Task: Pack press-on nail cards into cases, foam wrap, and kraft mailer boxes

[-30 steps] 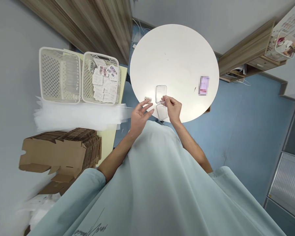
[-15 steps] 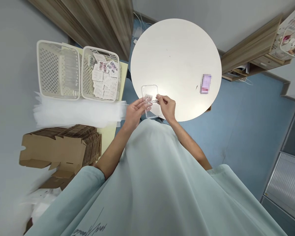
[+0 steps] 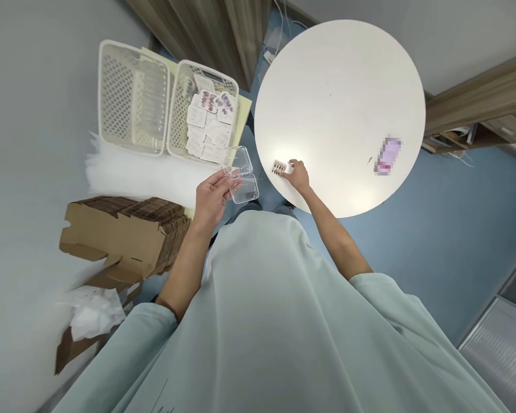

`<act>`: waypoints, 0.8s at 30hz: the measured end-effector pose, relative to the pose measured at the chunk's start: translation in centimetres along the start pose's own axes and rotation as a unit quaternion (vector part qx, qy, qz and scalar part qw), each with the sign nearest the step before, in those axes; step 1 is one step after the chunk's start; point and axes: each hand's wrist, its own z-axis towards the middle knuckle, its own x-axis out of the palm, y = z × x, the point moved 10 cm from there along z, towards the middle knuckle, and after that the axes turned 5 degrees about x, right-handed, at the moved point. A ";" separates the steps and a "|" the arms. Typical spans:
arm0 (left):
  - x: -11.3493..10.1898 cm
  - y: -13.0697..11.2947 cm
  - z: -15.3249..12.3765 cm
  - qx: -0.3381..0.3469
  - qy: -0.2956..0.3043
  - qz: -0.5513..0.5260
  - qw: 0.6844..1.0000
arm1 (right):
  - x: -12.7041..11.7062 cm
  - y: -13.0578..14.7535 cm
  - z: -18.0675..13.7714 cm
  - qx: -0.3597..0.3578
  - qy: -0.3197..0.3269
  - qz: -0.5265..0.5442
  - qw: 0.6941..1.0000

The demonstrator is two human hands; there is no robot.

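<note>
At the left edge of the round white table [image 3: 339, 69], a clear plastic case [image 3: 244, 188] hangs with its lid hinged open. My left hand [image 3: 212, 198] is closed on the case's left side, thumb and fingers pinching it. Over the table's near-left part, my right hand [image 3: 298, 175] pinches the right edge of a small card of press-on nails [image 3: 279, 167]. Brownish nail-shaped pieces sit on that card in rows. Whether the card rests on the tabletop or is just above it, I cannot tell.
A white basket [image 3: 174, 109] of similar nail cards [image 3: 208, 129] stands at left, beside another basket [image 3: 101, 97] of clear cases. White translucent sheets [image 3: 141, 175] and folded cardboard boxes [image 3: 116, 229] lie nearer. A pixelated purple item [image 3: 389, 155] is on the table's right.
The nail card, earlier with the clear case between both hands, is now apart from it in my right hand over the table. My left hand has moved left with the open case.
</note>
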 end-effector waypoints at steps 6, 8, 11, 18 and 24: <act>-2.4 -0.1 -0.2 -0.010 -0.018 -0.001 1.000 | 2.3 1.6 2.3 -0.002 -0.025 -0.094 0.995; -2.9 -0.2 -0.1 -0.007 -0.017 0.001 1.000 | 2.6 2.0 2.4 0.000 -0.032 -0.101 0.994; -3.0 -0.1 0.3 -0.007 -0.005 -0.004 1.000 | 2.9 1.7 2.3 0.017 -0.024 -0.088 0.996; -0.8 0.9 1.5 -0.040 0.036 -0.049 0.997 | 0.9 -0.3 0.0 0.015 -0.020 0.009 1.000; 3.3 1.6 2.1 -0.061 0.095 -0.052 0.992 | -4.0 -2.7 -3.6 0.003 -0.048 0.151 0.987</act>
